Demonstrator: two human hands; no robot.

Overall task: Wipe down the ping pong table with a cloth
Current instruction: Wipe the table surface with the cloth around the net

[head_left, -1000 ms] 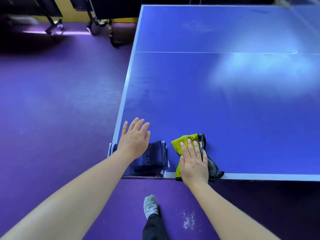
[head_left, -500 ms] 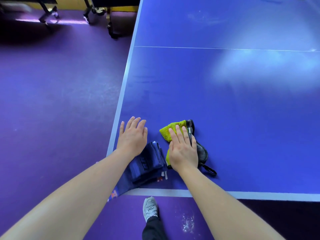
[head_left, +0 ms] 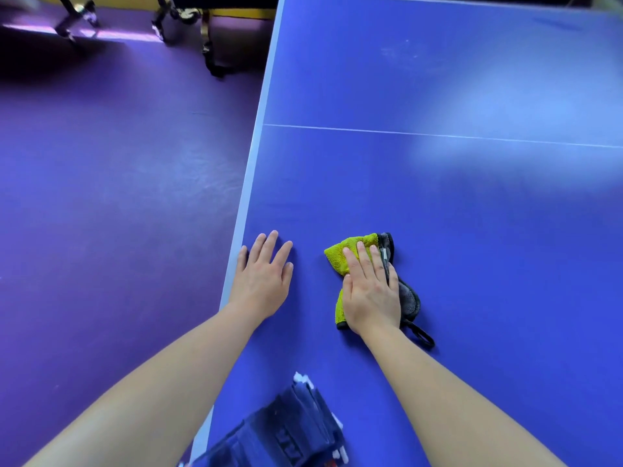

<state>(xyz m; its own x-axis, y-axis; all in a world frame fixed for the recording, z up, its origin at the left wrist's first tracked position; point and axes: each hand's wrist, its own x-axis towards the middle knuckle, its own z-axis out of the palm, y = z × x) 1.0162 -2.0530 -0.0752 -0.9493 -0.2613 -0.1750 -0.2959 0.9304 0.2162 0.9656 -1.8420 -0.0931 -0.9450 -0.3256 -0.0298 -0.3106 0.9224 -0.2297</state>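
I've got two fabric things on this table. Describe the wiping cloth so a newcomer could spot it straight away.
Start at the blue ping pong table, near its left edge line. The cloth lies under the right hand, beyond the dark blue folded bundle at the near edge. It alone is bright yellow-green, with a grey side and a black hanging loop.

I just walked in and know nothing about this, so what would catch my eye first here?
The bright yellow-green cloth stands out, pressed flat under the right hand on the blue ping pong table. The left hand rests flat near the table's left edge, and a folded dark blue bundle lies at the near edge between the forearms.
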